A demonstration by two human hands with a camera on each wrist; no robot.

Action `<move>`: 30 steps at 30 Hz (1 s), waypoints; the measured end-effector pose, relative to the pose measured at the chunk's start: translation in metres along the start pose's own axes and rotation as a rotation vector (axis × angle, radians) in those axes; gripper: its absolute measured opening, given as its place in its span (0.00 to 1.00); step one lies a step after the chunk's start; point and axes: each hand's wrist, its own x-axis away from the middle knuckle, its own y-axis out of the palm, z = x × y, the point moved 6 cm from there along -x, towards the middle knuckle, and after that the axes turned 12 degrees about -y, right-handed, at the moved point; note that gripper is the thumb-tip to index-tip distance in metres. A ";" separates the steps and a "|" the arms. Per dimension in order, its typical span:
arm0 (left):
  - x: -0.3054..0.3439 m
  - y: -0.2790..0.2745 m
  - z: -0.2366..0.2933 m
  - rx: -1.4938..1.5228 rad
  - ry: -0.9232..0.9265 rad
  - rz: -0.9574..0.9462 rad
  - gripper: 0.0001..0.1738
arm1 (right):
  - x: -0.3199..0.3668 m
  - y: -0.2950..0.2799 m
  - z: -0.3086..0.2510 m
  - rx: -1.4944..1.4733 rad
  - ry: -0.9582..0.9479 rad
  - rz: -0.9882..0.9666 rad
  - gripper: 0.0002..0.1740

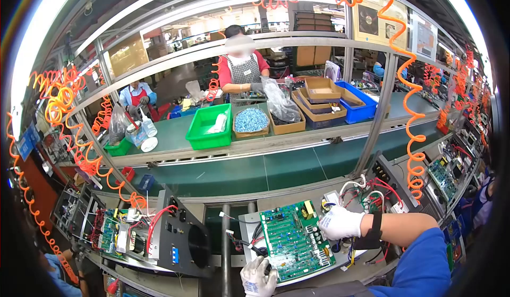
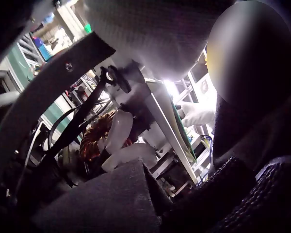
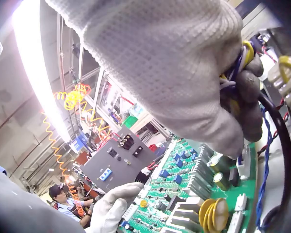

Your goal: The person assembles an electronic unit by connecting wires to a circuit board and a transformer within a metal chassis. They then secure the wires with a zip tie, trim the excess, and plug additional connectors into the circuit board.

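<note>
My right hand (image 1: 340,224), in a white glove with grey fingertips, pinches a bundle of yellow, purple and white wires (image 3: 247,52) above the board's right edge. Below it lies a green circuit board (image 1: 289,244) on a pale metal plate, crowded with blue parts, heat sinks and capacitors. My gloved left hand (image 1: 258,277) grips the near left corner of the board and its plate. Close to its fingers, the left wrist view has a copper-wound coil (image 2: 97,133). Much of that view is dark.
An opened grey chassis (image 1: 183,236) with a fan opening stands left. Another panel (image 1: 390,177) with red and white leads rises behind my right hand. Orange coiled hoses (image 1: 409,100) hang down. Across the green conveyor, a person works behind a green bin (image 1: 195,132) and cardboard boxes.
</note>
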 end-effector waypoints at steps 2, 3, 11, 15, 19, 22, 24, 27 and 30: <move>0.002 0.002 -0.004 0.004 -0.035 0.000 0.22 | -0.001 0.004 0.002 0.013 -0.024 0.026 0.06; 0.003 0.002 -0.004 0.009 -0.038 -0.007 0.23 | -0.001 0.009 0.003 0.015 -0.044 0.024 0.06; 0.005 0.008 -0.012 -0.028 -0.051 -0.007 0.26 | -0.007 0.011 0.007 -0.060 -0.032 -0.023 0.07; 0.006 0.013 -0.017 -0.068 -0.048 -0.026 0.26 | -0.006 0.016 0.010 -0.110 -0.002 -0.049 0.09; 0.003 0.010 -0.014 -0.032 -0.021 -0.009 0.26 | -0.007 0.018 0.013 -0.118 0.053 -0.216 0.16; -0.008 -0.003 0.004 -0.019 0.027 -0.079 0.24 | -0.009 0.018 0.012 -0.125 0.021 -0.196 0.14; -0.012 -0.007 0.012 -0.053 0.138 -0.058 0.25 | -0.011 0.015 0.011 -0.123 0.019 -0.223 0.14; -0.008 0.001 0.004 -0.064 0.257 -0.029 0.30 | -0.009 0.017 0.014 -0.181 0.059 -0.250 0.16; 0.006 0.031 -0.026 -0.201 0.163 -0.158 0.39 | -0.006 0.019 0.015 -0.224 0.139 -0.386 0.19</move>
